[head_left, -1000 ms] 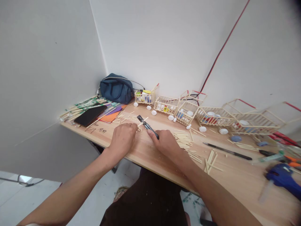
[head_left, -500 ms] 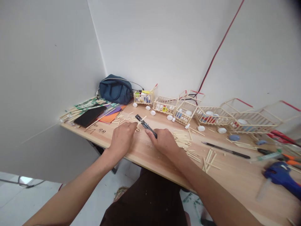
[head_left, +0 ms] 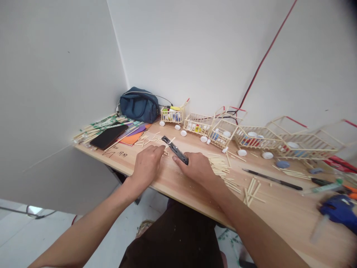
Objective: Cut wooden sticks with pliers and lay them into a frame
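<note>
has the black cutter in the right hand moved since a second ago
No. The black cutter in the right hand keeps the same spot and slant in front of the small stick cart; only the camera shifted.

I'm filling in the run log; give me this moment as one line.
left hand: pinching thin stick | right hand: gripping black cutter, its tip at the stick | both over wooden table

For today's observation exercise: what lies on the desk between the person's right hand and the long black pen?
In the head view, loose heaps of thin wooden sticks lie between the right hand, which grips black cutters, and the black pen.
</note>
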The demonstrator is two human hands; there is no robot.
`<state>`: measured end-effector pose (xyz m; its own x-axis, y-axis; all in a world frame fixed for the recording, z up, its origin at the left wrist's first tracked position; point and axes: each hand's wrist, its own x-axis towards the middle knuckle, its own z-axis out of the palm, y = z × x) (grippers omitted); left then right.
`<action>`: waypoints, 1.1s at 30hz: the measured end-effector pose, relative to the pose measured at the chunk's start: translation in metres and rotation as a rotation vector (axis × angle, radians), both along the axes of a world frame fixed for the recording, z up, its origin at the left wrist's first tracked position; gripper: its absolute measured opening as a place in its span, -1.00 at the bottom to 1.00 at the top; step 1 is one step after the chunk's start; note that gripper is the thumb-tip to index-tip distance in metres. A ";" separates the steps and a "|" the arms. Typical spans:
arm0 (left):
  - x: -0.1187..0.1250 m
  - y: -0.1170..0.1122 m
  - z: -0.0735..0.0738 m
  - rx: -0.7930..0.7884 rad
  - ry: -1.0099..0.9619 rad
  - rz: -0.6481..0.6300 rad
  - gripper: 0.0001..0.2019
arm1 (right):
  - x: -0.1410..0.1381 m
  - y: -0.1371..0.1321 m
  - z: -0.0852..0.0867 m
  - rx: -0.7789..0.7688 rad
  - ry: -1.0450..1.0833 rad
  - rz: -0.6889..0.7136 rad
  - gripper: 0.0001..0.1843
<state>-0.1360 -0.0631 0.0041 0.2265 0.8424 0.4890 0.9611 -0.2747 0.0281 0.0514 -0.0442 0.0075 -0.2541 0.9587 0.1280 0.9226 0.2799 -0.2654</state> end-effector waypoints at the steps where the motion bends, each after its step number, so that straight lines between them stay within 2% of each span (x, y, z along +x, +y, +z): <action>1: -0.001 0.000 -0.004 0.009 -0.015 -0.007 -0.71 | -0.001 0.000 -0.001 0.006 -0.011 0.000 -0.33; 5: -0.006 0.002 -0.018 0.028 -0.097 -0.023 -0.72 | -0.004 0.002 -0.004 0.031 -0.035 0.024 -0.30; 10: -0.010 0.002 -0.028 0.017 -0.217 -0.029 -0.71 | -0.010 0.007 -0.005 0.052 -0.099 0.050 -0.30; 16: -0.012 0.003 -0.032 -0.007 -0.398 -0.040 -0.69 | -0.013 0.007 -0.007 0.039 -0.107 0.053 -0.31; 19: -0.014 0.003 -0.030 -0.061 -0.579 -0.061 -0.69 | -0.008 0.008 -0.005 0.035 -0.030 0.029 -0.31; 22: -0.017 0.007 -0.026 -0.183 -0.880 -0.145 -0.73 | -0.001 0.013 -0.003 0.030 0.134 -0.001 -0.33; 25: -0.016 0.010 -0.020 -0.419 -1.195 -0.317 -0.71 | 0.006 0.021 -0.003 -0.003 0.392 -0.003 -0.41; 27: -0.010 0.011 -0.015 -0.585 -1.334 -0.414 -0.66 | 0.010 0.025 -0.006 -0.078 0.598 0.022 -0.46; 30: 0.003 0.010 -0.007 -0.740 -1.405 -0.493 -0.63 | 0.015 0.027 -0.010 -0.174 0.826 0.127 -0.49; 33: 0.018 0.011 -0.005 -0.794 -1.385 -0.552 -0.65 | 0.020 0.025 -0.010 -0.125 0.854 0.229 -0.57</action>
<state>-0.1180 -0.0520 -0.0005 0.3513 0.9326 0.0835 -0.1023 -0.0504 0.9935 0.0710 -0.0188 -0.0029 -0.3065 0.9158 0.2594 0.3217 0.3562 -0.8773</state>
